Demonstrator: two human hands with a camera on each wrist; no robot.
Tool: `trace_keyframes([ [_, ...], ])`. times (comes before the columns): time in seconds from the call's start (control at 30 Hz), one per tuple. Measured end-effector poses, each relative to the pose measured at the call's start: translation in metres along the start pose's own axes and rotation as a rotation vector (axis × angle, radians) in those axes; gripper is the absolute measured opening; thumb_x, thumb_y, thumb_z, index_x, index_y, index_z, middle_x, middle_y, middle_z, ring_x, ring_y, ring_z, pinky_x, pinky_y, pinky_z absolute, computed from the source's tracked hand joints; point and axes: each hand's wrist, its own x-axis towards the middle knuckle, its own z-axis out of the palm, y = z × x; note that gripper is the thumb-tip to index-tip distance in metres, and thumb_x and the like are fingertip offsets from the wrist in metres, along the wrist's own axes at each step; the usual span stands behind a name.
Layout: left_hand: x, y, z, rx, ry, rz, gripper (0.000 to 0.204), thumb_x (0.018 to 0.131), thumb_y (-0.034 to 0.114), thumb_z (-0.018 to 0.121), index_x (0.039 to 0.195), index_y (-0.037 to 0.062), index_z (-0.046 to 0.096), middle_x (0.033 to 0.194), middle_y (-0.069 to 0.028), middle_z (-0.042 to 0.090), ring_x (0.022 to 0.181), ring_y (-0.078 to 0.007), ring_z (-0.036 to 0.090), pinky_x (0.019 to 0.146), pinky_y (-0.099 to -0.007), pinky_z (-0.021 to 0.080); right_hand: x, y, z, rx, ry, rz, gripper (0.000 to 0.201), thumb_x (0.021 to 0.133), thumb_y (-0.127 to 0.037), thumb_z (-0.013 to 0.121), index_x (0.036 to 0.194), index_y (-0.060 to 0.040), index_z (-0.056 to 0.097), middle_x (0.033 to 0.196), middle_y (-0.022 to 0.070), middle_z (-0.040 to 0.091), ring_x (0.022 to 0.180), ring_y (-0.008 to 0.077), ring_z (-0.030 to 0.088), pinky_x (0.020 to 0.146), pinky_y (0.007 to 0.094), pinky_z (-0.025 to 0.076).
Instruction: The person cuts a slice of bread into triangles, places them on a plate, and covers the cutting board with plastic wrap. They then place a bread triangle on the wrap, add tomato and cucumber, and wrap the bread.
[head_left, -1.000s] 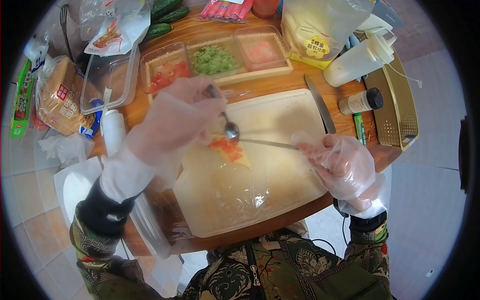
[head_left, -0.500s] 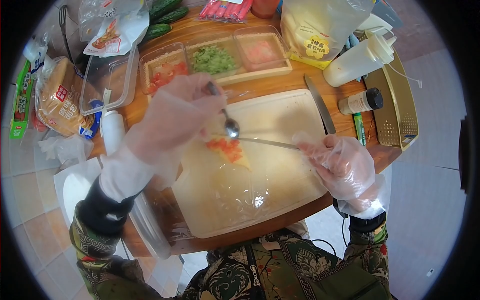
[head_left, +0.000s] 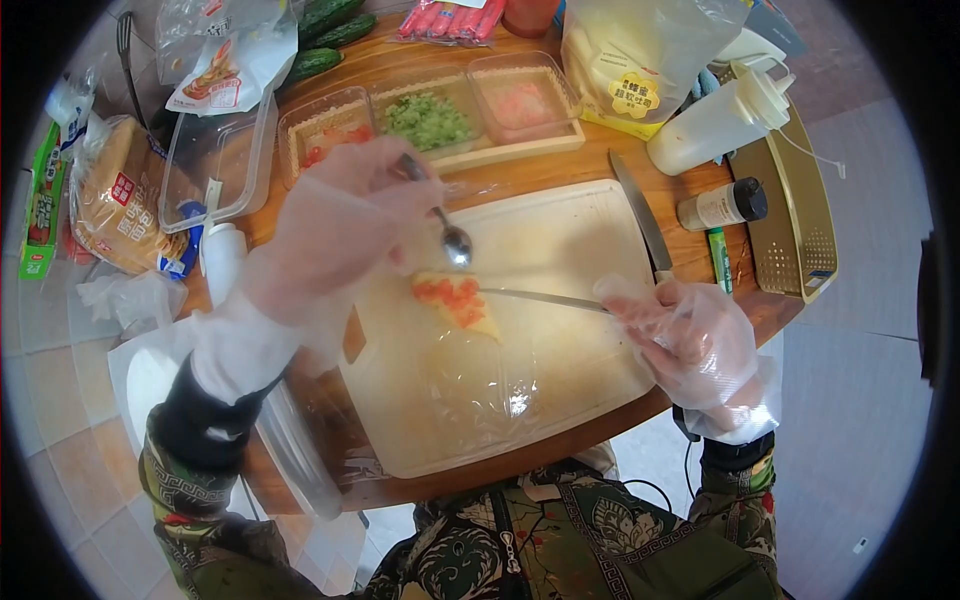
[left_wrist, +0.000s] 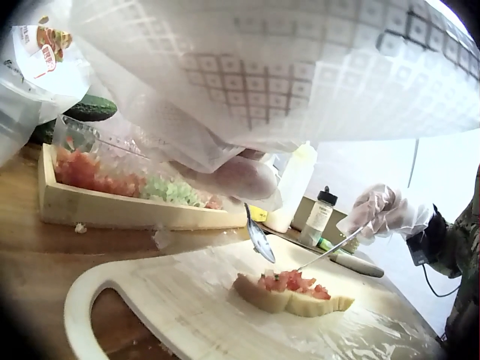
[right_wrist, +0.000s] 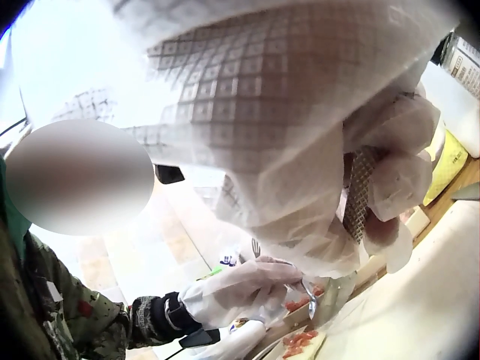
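Note:
My gloved left hand [head_left: 340,225] holds a spoon [head_left: 456,245] by its handle, bowl hanging down. Below and in front of the bowl, a pale bread wedge [head_left: 487,328] topped with diced red pieces [head_left: 455,298] lies on the white cutting board [head_left: 560,400]. My gloved right hand [head_left: 690,340] grips a thin metal utensil [head_left: 550,299], whose tip reaches the topping's edge. In the right wrist view, fingers curl round its textured handle [right_wrist: 360,193]; the kind of utensil I cannot tell. In the left wrist view the spoon bowl [left_wrist: 260,244] hangs above the topping, apart from it.
Behind the board, a wooden tray [head_left: 540,140] carries tubs of red, green [head_left: 430,120] and pink diced food. A knife [head_left: 640,210] lies along the board's right edge. Bottles [head_left: 715,110], a shaker [head_left: 720,203] and a gold basket [head_left: 795,220] stand right; bagged bread [head_left: 125,195] sits left.
My left hand and the spoon have moved up and slightly left, away from the utensil's tip. My right hand has shifted slightly right with the utensil. The bread wedge stays in place.

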Motion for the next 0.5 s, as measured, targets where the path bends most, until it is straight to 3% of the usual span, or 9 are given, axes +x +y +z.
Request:
trace_keyframes([
  [0.37,-0.006,0.009,-0.010,0.066,0.054,0.068,0.016,0.096,0.021,0.069,0.104,0.0070,0.069,0.088,-0.0020,0.070,0.061,-0.0057,0.057,0.054,-0.0207,0.046,-0.003,0.004,-0.003,0.059,0.023,0.042,0.031,0.084,-0.012,0.077,0.114,-0.0210,0.077,0.065,0.0088,0.057,0.056,0.0312,0.060,0.048,0.0430,0.044],
  [0.43,-0.011,0.020,-0.014,0.085,0.086,0.044,0.017,0.096,0.022,0.068,0.105,0.0067,0.069,0.089,-0.0024,0.071,0.061,-0.0054,0.057,0.054,-0.0202,0.045,-0.002,0.005,-0.013,0.147,-0.129,0.089,0.033,0.074,0.012,0.067,0.099,-0.0101,0.069,0.116,0.0115,0.077,0.082,0.0261,0.072,0.067,0.0307,0.055],
  [0.47,-0.014,0.024,-0.017,0.038,0.103,0.053,0.018,0.096,0.022,0.069,0.106,0.0069,0.069,0.089,-0.0029,0.071,0.060,-0.0054,0.057,0.055,-0.0199,0.045,0.001,0.003,-0.014,0.145,-0.127,0.086,0.033,0.074,0.012,0.067,0.099,-0.0101,0.069,0.116,0.0115,0.077,0.082,0.0261,0.072,0.067,0.0307,0.055],
  [0.5,-0.016,0.027,-0.020,-0.009,0.122,0.063,0.019,0.096,0.023,0.069,0.107,0.0070,0.069,0.089,-0.0033,0.071,0.059,-0.0054,0.057,0.055,-0.0196,0.045,0.004,0.001,-0.013,0.152,-0.030,0.063,0.033,0.079,0.002,0.072,0.107,-0.0152,0.073,0.092,0.0110,0.069,0.070,0.0295,0.066,0.058,0.0371,0.049],
])
